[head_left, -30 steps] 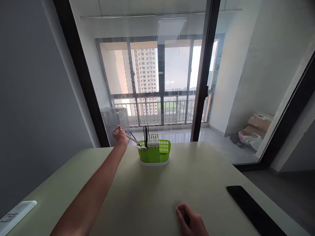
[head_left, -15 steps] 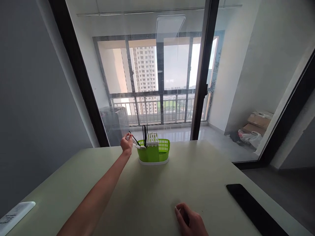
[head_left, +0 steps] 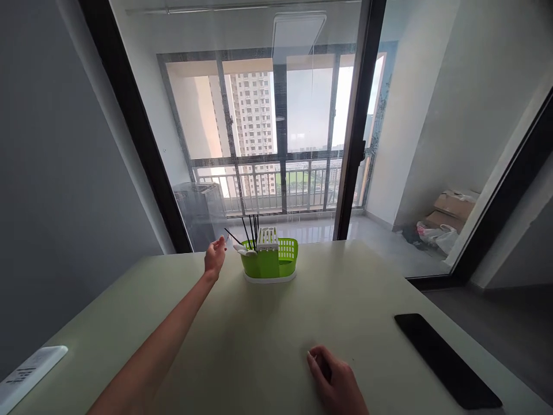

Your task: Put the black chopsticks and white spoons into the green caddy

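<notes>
A green utensil basket (head_left: 262, 266) with a white base stands at the far middle of the table. Several black chopsticks (head_left: 254, 230) rise from its left part, one leaning far left. White spoons (head_left: 245, 250) lie over that side's rim, with a white slotted holder (head_left: 268, 238) beside them. My left hand (head_left: 215, 255) is just left of the spoons, fingers loosely apart and nothing visibly held. Near the front edge, my right hand (head_left: 334, 374) rests on the table, fingers curled in, with nothing seen in them.
The pale table (head_left: 259, 334) carries a black flat mat-like strip (head_left: 447, 360) at right and a white power strip-like object (head_left: 32, 374) at left. Behind it is a glass sliding door with a dark frame (head_left: 355, 132). Cardboard boxes and bags (head_left: 447, 222) lie beyond the glass.
My left hand has let go of a white spoon at the basket and drawn back slightly left. The leaning chopstick now lies lower. My right hand stays in place; the view has tilted slightly.
</notes>
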`<state>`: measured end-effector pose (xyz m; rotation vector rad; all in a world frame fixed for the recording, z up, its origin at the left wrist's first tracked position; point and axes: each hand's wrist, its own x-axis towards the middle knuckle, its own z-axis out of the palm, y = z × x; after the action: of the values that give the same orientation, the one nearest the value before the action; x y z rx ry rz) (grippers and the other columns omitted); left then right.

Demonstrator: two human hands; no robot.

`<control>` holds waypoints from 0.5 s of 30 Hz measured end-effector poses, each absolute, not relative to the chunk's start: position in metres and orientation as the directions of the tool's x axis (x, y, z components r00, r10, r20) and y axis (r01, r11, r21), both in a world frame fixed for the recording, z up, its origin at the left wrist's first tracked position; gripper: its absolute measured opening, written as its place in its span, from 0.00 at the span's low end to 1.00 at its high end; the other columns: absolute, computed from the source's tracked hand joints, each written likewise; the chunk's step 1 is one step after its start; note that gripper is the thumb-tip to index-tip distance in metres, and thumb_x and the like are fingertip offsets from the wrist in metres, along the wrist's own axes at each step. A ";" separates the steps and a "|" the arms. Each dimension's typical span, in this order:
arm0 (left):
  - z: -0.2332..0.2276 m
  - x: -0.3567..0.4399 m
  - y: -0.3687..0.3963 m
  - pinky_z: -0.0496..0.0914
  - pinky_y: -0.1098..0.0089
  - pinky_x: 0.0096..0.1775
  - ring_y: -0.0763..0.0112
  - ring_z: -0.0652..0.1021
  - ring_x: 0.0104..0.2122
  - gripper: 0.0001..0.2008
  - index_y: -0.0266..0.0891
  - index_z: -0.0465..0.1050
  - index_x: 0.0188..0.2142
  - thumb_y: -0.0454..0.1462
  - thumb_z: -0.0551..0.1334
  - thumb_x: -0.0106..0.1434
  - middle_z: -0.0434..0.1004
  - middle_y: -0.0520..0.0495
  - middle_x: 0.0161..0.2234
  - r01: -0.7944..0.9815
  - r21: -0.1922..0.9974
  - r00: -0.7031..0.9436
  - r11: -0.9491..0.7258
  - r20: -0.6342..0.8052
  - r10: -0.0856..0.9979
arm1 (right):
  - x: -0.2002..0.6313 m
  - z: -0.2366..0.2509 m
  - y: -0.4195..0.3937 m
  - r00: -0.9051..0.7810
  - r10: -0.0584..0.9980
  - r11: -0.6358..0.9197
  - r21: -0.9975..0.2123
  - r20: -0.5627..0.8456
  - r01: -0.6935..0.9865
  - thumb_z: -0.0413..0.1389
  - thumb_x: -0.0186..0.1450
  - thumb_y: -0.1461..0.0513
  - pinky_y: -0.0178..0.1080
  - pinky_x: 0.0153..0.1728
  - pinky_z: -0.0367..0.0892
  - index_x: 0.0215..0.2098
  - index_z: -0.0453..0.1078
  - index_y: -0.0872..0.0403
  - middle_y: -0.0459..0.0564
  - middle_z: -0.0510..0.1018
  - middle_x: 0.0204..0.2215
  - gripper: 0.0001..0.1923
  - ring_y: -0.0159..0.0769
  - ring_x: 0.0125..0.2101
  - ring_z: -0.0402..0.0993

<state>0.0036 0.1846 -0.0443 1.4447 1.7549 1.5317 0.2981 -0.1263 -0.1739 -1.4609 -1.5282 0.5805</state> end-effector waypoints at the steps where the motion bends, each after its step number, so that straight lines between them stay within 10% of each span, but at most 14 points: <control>1: -0.047 -0.007 0.179 0.73 0.65 0.39 0.59 0.82 0.41 0.32 0.37 0.73 0.44 0.63 0.55 0.60 0.82 0.37 0.46 0.432 0.894 -0.396 -0.118 0.306 0.866 | 0.298 -0.173 -0.127 0.125 0.950 0.183 -0.838 0.285 0.514 0.48 0.70 0.46 0.30 0.24 0.63 0.31 0.71 0.52 0.43 0.71 0.19 0.22 0.32 0.21 0.69; 5: -0.063 -0.061 0.147 0.74 0.64 0.34 0.58 0.83 0.35 0.34 0.37 0.71 0.35 0.66 0.51 0.57 0.82 0.36 0.38 0.444 0.896 -0.441 -0.022 0.240 0.865 | 0.298 -0.164 -0.116 0.100 0.956 0.190 -0.843 0.275 0.503 0.50 0.70 0.50 0.30 0.24 0.64 0.31 0.71 0.51 0.43 0.73 0.21 0.17 0.32 0.22 0.71; 9: -0.087 -0.106 0.099 0.75 0.63 0.36 0.57 0.82 0.34 0.27 0.40 0.71 0.30 0.61 0.53 0.57 0.82 0.41 0.32 0.499 0.865 -0.448 0.041 0.218 0.867 | 0.292 -0.140 -0.071 0.059 0.944 0.234 -0.784 0.325 0.575 0.48 0.69 0.57 0.33 0.31 0.71 0.48 0.69 0.51 0.50 0.75 0.43 0.14 0.31 0.30 0.77; 15: -0.108 -0.125 0.053 0.73 0.65 0.44 0.58 0.82 0.38 0.22 0.42 0.76 0.35 0.55 0.54 0.59 0.84 0.45 0.35 0.635 0.772 -0.359 0.022 0.270 0.893 | 0.270 -0.107 0.028 0.123 0.951 0.021 -0.456 0.284 0.890 0.48 0.65 0.65 0.40 0.34 0.71 0.71 0.43 0.49 0.60 0.48 0.69 0.38 0.40 0.42 0.76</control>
<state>-0.1249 0.0526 -0.1077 1.5717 2.0116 1.2555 0.2704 0.0284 -0.1065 -1.8750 -1.7748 0.1508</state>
